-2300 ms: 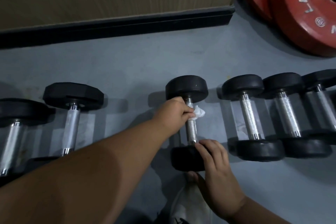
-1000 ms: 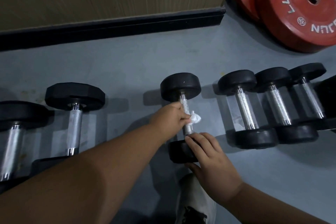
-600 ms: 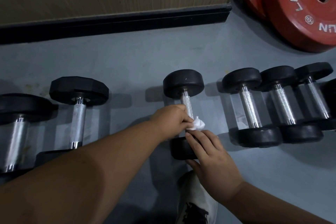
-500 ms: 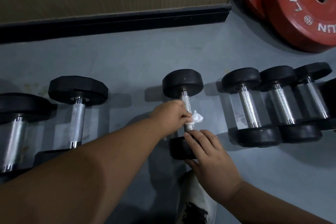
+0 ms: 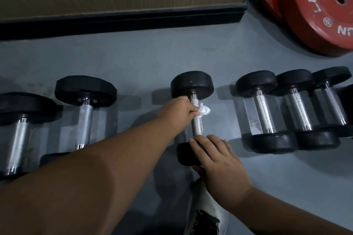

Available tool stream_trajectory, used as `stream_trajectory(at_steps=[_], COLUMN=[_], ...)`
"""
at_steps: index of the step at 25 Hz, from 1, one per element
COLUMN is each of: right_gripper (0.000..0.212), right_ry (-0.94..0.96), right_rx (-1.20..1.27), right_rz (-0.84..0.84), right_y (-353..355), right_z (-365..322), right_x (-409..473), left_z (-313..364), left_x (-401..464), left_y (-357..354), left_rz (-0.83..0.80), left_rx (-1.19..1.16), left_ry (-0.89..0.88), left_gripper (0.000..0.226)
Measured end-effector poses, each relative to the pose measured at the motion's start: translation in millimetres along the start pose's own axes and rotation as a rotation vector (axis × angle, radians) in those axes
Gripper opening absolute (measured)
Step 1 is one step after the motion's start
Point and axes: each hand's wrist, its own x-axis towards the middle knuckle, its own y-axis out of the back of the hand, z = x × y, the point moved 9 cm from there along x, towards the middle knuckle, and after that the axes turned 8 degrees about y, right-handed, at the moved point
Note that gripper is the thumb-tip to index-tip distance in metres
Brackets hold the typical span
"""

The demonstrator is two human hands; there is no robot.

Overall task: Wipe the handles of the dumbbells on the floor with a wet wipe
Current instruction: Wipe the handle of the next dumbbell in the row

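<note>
A black-headed dumbbell with a knurled steel handle [image 5: 197, 128] lies on the grey floor in the middle of the head view. My left hand [image 5: 180, 111] is curled round the upper end of that handle, with a crumpled white wet wipe [image 5: 204, 110] bunched between fingers and steel. My right hand [image 5: 214, 155] lies over the dumbbell's near head [image 5: 184, 155], fingers curved on it. The far head [image 5: 192, 84] is uncovered.
Two larger dumbbells [image 5: 85, 114] lie to the left, three smaller ones [image 5: 265, 114] in a tight row to the right. Red weight plates [image 5: 324, 11] lean at the top right. A dark skirting board [image 5: 122, 22] runs along the wall. My shoe [image 5: 206, 213] is below the hands.
My left hand with the wipe has slid up the handle toward the far head, leaving more bare steel above my right hand. The right hand stays on the near head.
</note>
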Motion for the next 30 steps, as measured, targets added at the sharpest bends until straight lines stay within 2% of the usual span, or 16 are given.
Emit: stream_trajectory(at_steps=[7,12,15,19,21,24,30], right_gripper=[0.059,0.059,0.059,0.072,0.072,0.072,0.068], right_ry=[0.016,0.042,0.057,0.06,0.061,0.06,0.065], right_rx=[-0.026,-0.072,-0.079,-0.102,-0.111,-0.111,-0.135], right_rz=[0.142,0.155,0.177,0.129,0.134,0.142,0.173], right_y=[-4,-11,-11,-13,-13,-13,-10], right_z=[-7,-23,-25,-28,-30,-30,-30], right_x=[3,11,12,12,13,13,14], left_z=[1,-6,-5,-8,-13,-16,-18], left_x=[-30,-35,-32,-15,-2,9,-17], left_y=[-18,-13,-5,9,15,15,6], left_rz=[-0.129,-0.21,-0.158,-0.015,0.027,0.06,0.032], left_rx=[-0.122,-0.002,0.077,0.025,0.012,-0.002,-0.114], left_ry=[-0.099,-0.158,-0.161,-0.077,-0.018,0.035,-0.03], left_gripper=[0.019,0.019,0.019,0.019,0.021,0.022,0.022])
